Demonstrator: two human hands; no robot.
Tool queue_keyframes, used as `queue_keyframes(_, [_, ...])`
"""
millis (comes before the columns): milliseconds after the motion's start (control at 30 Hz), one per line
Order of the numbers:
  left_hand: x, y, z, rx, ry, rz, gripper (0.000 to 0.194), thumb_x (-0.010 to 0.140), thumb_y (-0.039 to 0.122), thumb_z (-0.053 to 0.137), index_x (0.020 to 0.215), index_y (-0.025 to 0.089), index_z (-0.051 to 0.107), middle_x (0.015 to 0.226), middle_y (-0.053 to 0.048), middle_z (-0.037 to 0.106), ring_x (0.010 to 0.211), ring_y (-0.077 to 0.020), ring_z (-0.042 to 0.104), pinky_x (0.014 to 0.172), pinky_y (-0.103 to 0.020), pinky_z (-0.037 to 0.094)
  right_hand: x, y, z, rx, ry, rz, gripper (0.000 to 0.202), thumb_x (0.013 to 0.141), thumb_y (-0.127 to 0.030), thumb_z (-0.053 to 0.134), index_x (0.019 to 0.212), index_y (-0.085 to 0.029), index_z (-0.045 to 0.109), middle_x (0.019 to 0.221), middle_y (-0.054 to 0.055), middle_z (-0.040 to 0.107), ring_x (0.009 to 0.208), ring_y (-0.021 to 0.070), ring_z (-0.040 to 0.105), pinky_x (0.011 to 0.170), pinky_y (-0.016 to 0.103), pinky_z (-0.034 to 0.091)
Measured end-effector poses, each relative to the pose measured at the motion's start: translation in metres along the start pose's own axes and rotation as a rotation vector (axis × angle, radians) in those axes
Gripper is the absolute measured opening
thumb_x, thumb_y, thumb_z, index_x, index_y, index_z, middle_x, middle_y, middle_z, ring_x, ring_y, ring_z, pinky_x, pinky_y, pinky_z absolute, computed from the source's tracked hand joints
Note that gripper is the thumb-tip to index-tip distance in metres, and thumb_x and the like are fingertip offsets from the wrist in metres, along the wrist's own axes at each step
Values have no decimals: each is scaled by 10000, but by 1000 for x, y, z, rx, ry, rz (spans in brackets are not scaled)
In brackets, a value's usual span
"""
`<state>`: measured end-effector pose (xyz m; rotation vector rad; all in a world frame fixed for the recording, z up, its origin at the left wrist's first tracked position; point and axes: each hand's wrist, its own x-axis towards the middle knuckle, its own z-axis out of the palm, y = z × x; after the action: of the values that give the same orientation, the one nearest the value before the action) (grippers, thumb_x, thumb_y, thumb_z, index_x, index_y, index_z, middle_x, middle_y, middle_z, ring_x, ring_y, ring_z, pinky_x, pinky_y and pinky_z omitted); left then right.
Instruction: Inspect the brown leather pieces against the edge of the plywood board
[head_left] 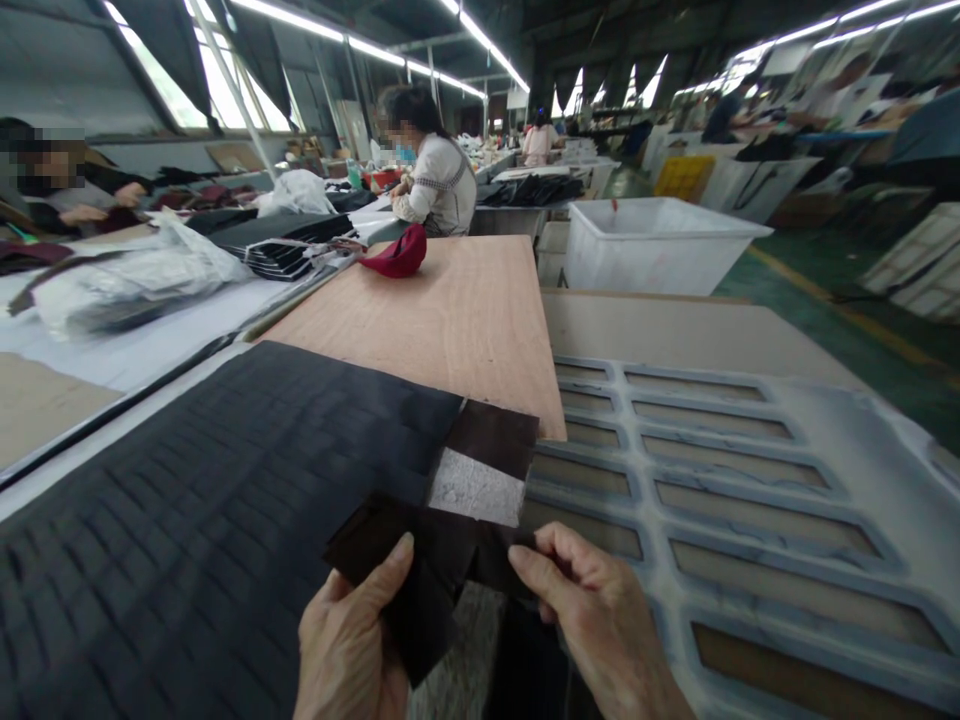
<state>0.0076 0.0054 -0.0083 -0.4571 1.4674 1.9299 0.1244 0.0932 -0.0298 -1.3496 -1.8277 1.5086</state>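
Note:
Dark brown pieces of thin material (427, 610) are gripped in my left hand (356, 640), the thumb pressed on top of them. My right hand (592, 610) pinches the right end of a dark brown strip between thumb and fingers. Just beyond the hands, a dark brown piece (495, 437) with a silvery-white band (478, 487) across it lies at the right edge of a large black sheet (225, 500). The black sheet has rows of short slits or marks and covers the table to the left.
A pale plywood board (450, 310) with a red cloth item (399, 252) lies ahead. To the right is a grey frame with long slots (645, 470). Beyond stands a white bin (660, 245). Plastic bags (135, 280) lie at left; a person (442, 175) sits farther back.

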Motion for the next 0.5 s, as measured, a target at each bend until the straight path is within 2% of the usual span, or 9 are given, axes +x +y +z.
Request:
queue_keyframes(133, [-3, 0, -3, 39, -8, 11, 206, 695, 14, 638, 884, 92, 610, 896, -152, 684, 740, -219, 660, 602, -253, 558, -2, -3, 2, -28, 64, -1, 355, 661, -468, 512, 498, -196, 351, 439, -56, 367, 444, 82, 324, 440, 208, 245])
queue_keyframes(300, [-6, -1, -6, 60, -12, -30, 219, 707, 0, 621, 910, 81, 607, 831, -151, 691, 744, -235, 662, 602, -258, 559, -2, 0, 3, -26, 98, 48, 398, 650, -523, 527, 493, -200, 356, 428, -50, 385, 425, 83, 307, 416, 217, 230])
queue_keyframes(433, [-10, 2, -9, 68, 46, -24, 235, 709, 4, 616, 924, 98, 600, 785, -111, 697, 706, -233, 665, 617, -291, 567, -1, 10, -2, 14, 113, 89, 461, 653, -568, 553, 524, -203, 303, 437, -72, 302, 422, 76, 263, 405, 205, 224])
queue_keyframes(500, [-12, 4, -12, 87, 74, -25, 239, 713, 17, 620, 930, 113, 591, 695, -75, 691, 693, -220, 666, 618, -278, 564, 0, 14, -4, 44, 125, 103, 502, 673, -614, 522, 544, -205, 262, 466, -75, 259, 441, 78, 252, 414, 197, 240])
